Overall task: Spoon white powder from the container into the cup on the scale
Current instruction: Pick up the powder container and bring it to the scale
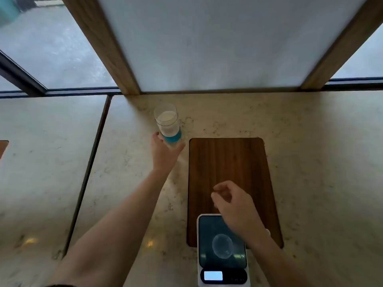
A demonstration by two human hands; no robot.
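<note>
Powder sits unscooped: our left hand (163, 151) grips the container (167, 123) at eleven o'clock, right hand (232, 201) curls loosely, seemingly empty; cup (222, 246) on scale (222, 251) at six looks empty.

My counter (310, 125) is pale speckled stone, with 1 dark seam running down its left side. Directly on it sit 1 clear container (166, 123) of white powder at the back and 1 wooden board (228, 160), the scale (222, 272) overlapping the board's near edge.
</note>
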